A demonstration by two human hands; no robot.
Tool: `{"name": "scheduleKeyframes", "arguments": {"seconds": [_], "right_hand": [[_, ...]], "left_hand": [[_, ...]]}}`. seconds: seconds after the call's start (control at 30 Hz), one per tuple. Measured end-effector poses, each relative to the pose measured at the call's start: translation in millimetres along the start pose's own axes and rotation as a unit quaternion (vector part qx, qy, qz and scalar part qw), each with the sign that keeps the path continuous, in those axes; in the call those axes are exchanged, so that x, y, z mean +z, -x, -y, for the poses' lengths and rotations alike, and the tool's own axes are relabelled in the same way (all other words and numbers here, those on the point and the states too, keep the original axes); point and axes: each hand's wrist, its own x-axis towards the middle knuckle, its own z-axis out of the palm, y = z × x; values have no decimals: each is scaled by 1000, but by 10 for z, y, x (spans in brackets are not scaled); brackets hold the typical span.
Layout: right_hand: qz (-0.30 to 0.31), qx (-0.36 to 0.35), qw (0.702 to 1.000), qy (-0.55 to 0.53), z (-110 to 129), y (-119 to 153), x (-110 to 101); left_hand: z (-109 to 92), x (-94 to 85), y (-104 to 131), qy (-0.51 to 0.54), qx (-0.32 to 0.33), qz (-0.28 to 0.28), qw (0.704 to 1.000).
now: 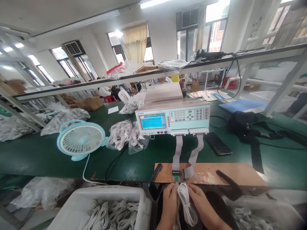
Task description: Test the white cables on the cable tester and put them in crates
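At the front edge of the wooden board [199, 169], my left hand [169, 201] has its fingers closed on a cable end near a small green circuit board [177, 177]. My right hand [199, 199] pinches the other side of a coiled white cable [186, 204], which hangs between both hands. Two grey ribbon cables [177, 153] run from the board up to a tester [172, 118] with a lit blue screen. Fingertips partly hide the connectors.
Left of the tester stand a light-blue fan [82, 140] and bagged white cables [120, 134]. A phone [218, 143] and black bag [243, 123] lie right. White bins [144, 199] of coiled cables flank me below the table [141, 163]. A shelf [96, 82] crosses above.
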Motion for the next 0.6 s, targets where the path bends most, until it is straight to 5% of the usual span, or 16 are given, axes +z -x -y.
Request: {"name": "scheduleKeyframes", "arguments": {"seconds": [0.43,0.6], "right_hand": [[-28,-9,1000,-1,-133,-15,21],[-19,-33,997,61,-170,123,-118]], "left_hand": [[19,43,6,11,5,-31,999],[22,102,191,13,0,28,1000]]}}
